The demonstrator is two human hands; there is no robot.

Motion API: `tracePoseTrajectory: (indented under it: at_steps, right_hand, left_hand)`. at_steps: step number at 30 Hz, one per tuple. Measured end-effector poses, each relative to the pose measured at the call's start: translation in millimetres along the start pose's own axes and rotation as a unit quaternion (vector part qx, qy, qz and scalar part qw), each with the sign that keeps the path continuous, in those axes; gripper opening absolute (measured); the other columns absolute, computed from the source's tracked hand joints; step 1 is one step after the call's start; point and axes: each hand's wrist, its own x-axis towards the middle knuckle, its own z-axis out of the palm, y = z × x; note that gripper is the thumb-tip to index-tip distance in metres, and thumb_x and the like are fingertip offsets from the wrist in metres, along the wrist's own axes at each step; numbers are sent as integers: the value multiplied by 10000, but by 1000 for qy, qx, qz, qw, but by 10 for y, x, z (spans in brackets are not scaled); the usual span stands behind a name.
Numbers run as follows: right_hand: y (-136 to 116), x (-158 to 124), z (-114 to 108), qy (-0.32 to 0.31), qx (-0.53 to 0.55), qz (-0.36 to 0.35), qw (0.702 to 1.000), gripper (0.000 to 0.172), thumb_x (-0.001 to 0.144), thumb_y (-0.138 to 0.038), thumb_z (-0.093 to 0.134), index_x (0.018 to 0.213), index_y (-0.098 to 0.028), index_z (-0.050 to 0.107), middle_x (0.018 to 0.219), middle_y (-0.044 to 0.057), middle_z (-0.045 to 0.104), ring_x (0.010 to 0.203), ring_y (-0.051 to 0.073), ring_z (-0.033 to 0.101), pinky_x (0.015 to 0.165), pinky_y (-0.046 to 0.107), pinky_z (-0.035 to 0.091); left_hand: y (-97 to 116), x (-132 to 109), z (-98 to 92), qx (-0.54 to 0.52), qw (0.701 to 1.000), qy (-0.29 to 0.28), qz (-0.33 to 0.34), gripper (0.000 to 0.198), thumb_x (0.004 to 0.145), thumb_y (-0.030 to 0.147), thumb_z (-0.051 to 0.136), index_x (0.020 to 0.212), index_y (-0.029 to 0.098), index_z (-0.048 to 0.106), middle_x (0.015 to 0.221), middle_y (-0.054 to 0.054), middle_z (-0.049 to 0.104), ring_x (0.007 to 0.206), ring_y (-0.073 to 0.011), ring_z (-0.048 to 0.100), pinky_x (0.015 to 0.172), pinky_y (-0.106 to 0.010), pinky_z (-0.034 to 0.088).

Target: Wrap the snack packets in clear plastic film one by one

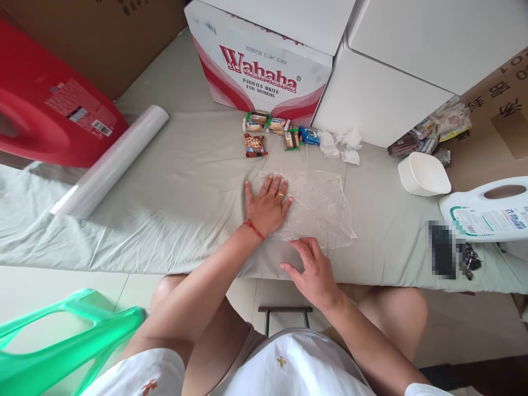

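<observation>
A clear plastic sheet or bag (319, 203) lies spread and wrinkled on the light green cloth. My left hand (267, 208) rests flat on its left end, fingers spread, with a ring on one finger and a red string round the wrist. Near the sheet's lower edge is my right hand (311, 269), thumb and fingers apart with nothing between them. Beyond the sheet sit several small wrapped snacks, among them a brown packet (256, 145) and a blue packet (309, 135). Crumpled white tissues (329, 144) lie to the right of these.
A roll of clear film (111, 162) lies at left beside a large red jug (53, 104). The Wahaba-style printed water carton (264, 71) stands behind the snacks. At right are a white bowl (424, 175), a white detergent bottle (487, 212) and keys (470, 258). A green stool (74, 341) stands lower left.
</observation>
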Motion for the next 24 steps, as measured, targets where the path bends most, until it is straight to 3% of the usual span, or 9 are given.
tracePoseTrajectory:
  at_steps: [4, 8, 10, 13, 16, 24]
  right_hand:
    - [17, 66, 148, 34, -30, -6, 999, 604, 968, -289, 687, 1513, -240, 430, 1268, 176, 578, 1001, 277, 699, 671, 375, 627]
    - [61, 154, 163, 82, -59, 3, 995, 556, 995, -234, 619, 1521, -222, 438, 1341, 196, 527, 918, 229, 673, 672, 361, 605]
    - [73, 204, 146, 87, -74, 3, 993, 401, 1004, -223, 601, 1403, -213, 568, 1342, 186, 555, 857, 198, 659, 658, 331, 574]
    - [43, 238, 81, 73, -85, -41, 993, 189, 1018, -166, 570, 1133, -228, 707, 1047, 85, 689, 788, 167, 650, 660, 280, 504]
    - [-56, 183, 17, 42, -92, -91, 991, 219, 1017, -105, 547, 1025, -232, 725, 767, 15, 649, 702, 149, 611, 645, 269, 441]
    - [-299, -78, 272, -29, -154, -129, 979, 267, 978, -63, 539, 783, -225, 623, 705, 8, 592, 627, 163, 543, 604, 316, 388]
  left_hand:
    - [-14, -5, 24, -2, 1000, 11, 4, 601, 1103, 482, 200, 1664, 324, 346, 1751, -71, 295, 1642, -273, 221, 1270, -708, -105]
    - [-27, -4, 60, -8, 1000, 19, 9, 625, 1098, 490, 179, 1670, 295, 336, 1750, -80, 295, 1643, -283, 218, 1268, -707, -125]
    - [-28, -3, 71, -6, 1000, 21, 8, 627, 1097, 491, 170, 1666, 295, 347, 1748, -81, 297, 1643, -275, 219, 1268, -702, -133]
    - [-22, -5, 74, -4, 1000, 27, 11, 629, 1098, 479, 168, 1664, 274, 353, 1744, -87, 307, 1638, -287, 232, 1260, -717, -135]
    - [-14, -3, 60, -7, 1000, 26, 10, 626, 1095, 474, 195, 1668, 272, 343, 1746, -84, 306, 1636, -316, 234, 1256, -742, -104]
    - [-27, 53, -46, -15, 1000, -17, -10, 627, 1095, 494, 169, 1650, 305, 390, 1746, -57, 311, 1636, -324, 233, 1265, -754, -17]
